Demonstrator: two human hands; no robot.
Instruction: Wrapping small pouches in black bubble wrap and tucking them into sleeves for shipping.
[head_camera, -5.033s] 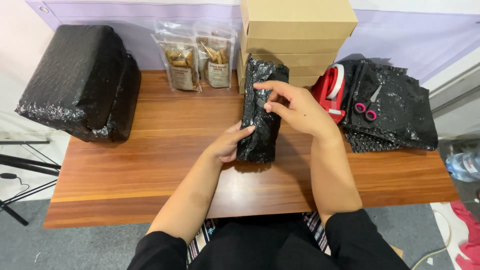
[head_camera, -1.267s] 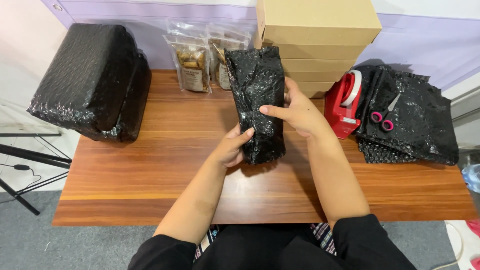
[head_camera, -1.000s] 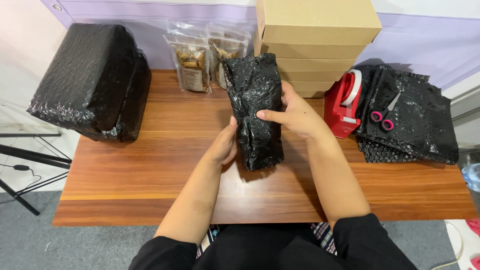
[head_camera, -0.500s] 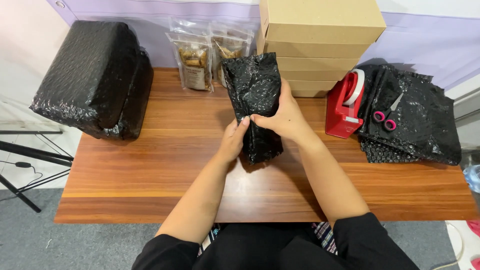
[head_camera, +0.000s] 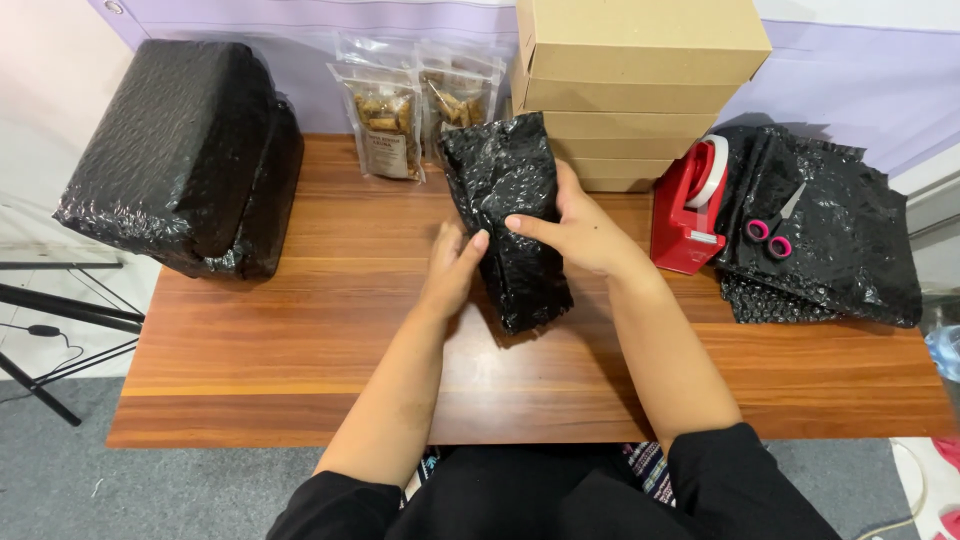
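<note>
1. The right hand (head_camera: 580, 232) wrapped its grip around a black bubble-wrap parcel (head_camera: 508, 215), held upright above the wooden table (head_camera: 300, 340).
2. The left hand (head_camera: 452, 268) pressed flat, fingers extended, against the parcel's left side.
3. Clear snack pouches (head_camera: 385, 125) stood behind.

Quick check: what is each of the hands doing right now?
Left hand: fingers pressed flat against the black bubble-wrap package, not curled around it.
Right hand: closed around the package.
</note>
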